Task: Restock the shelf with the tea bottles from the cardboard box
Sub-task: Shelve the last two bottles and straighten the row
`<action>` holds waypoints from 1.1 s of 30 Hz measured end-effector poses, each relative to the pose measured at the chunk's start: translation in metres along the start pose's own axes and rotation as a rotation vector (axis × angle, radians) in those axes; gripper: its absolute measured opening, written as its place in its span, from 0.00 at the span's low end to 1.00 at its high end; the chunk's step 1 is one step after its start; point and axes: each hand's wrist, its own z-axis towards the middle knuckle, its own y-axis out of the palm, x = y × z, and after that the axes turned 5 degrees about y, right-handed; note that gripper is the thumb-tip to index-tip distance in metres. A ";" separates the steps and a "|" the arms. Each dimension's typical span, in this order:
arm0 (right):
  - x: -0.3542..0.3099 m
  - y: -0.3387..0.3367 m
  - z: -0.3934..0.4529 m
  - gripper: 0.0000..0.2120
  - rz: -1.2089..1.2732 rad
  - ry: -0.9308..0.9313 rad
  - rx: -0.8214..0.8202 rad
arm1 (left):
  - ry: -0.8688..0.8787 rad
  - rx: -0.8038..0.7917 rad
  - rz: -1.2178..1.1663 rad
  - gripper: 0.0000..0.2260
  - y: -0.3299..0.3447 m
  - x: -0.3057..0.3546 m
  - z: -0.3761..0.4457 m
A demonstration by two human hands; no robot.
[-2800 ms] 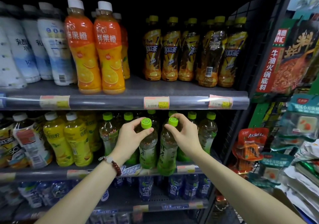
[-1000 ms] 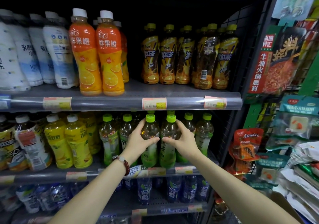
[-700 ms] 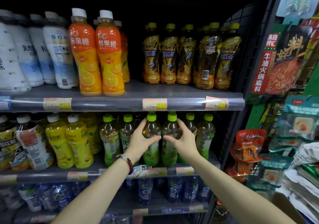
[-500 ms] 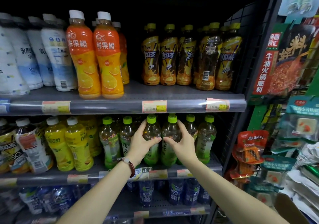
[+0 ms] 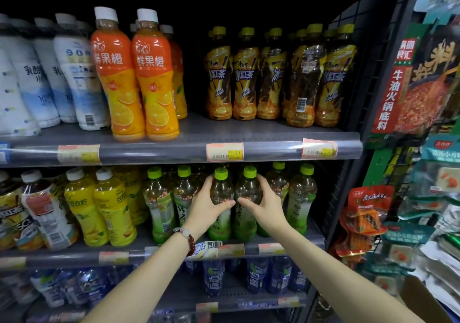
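Note:
Two green-capped green tea bottles stand upright side by side at the front of the middle shelf [image 5: 293,244]. My left hand [image 5: 207,207] wraps the left tea bottle [image 5: 221,190] at its shoulder. My right hand [image 5: 265,204] grips the right tea bottle [image 5: 249,189] the same way. More green tea bottles [image 5: 159,203] flank them left and right and stand behind. The cardboard box is only partly seen, as a brown edge [image 5: 418,300] at the lower right.
The upper shelf [image 5: 261,146] carries white, orange juice [image 5: 149,78] and iced black tea bottles [image 5: 301,78]. Yellow lemon drink bottles [image 5: 109,208] stand left of the green tea. Blue bottles fill the shelf below. Snack packets [image 5: 366,213] hang on a rack to the right.
Both hands slid from the caps down to the bottles' shoulders and pushed the two bottles back from the shelf lip into the row, where they now stand upright.

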 end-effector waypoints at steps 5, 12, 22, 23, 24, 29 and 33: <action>-0.003 0.005 -0.002 0.36 0.027 0.062 0.035 | -0.084 0.032 0.001 0.39 0.004 0.000 -0.002; -0.009 0.008 -0.006 0.37 -0.007 0.074 0.067 | -0.103 0.005 0.050 0.39 0.001 0.008 -0.003; -0.017 0.003 -0.008 0.37 -0.049 0.130 0.080 | -0.151 -0.026 0.029 0.38 -0.001 0.010 0.004; -0.018 0.002 -0.009 0.37 -0.051 0.147 0.076 | -0.158 -0.035 0.007 0.38 -0.001 0.010 0.003; -0.018 0.001 -0.009 0.36 -0.063 0.155 0.074 | -0.159 -0.045 -0.002 0.38 -0.001 0.009 0.002; -0.023 -0.005 -0.013 0.36 -0.142 0.117 0.089 | -0.115 -0.045 0.073 0.39 -0.004 0.004 -0.004; -0.022 -0.003 -0.013 0.38 -0.208 0.116 0.108 | -0.103 -0.011 0.046 0.39 -0.006 0.005 -0.004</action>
